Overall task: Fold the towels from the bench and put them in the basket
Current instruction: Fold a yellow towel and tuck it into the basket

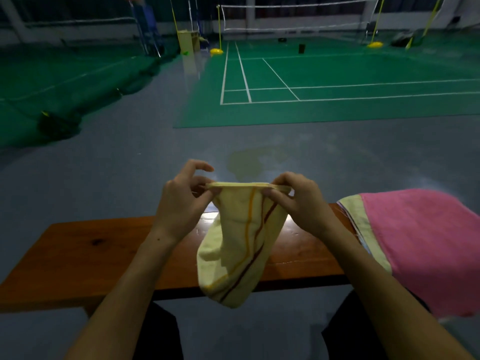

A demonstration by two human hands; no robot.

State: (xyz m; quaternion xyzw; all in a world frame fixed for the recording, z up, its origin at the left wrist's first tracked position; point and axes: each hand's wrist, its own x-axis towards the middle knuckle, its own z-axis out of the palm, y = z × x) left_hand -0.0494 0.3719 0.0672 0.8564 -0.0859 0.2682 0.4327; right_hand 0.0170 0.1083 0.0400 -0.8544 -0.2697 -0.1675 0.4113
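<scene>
A pale yellow towel (pixel 239 245) with orange and brown stripes hangs doubled over in the air above the wooden bench (pixel 85 250). My left hand (pixel 181 201) pinches its top edge at the left corner. My right hand (pixel 298 201) pinches the same edge at the right corner. The towel's lower end droops past the bench's near edge. On the right end of the bench lies a pile of towels, with a pink towel (pixel 420 242) on top and a pale yellow-green one (pixel 355 214) showing under it. No basket is in view.
The bench's left half is bare wood. Beyond it is grey floor, then a green badminton court (pixel 337 87) with a net and yellow posts. A dark green tarp (pixel 52 100) lies at the left. My dark-trousered legs are under the bench's near edge.
</scene>
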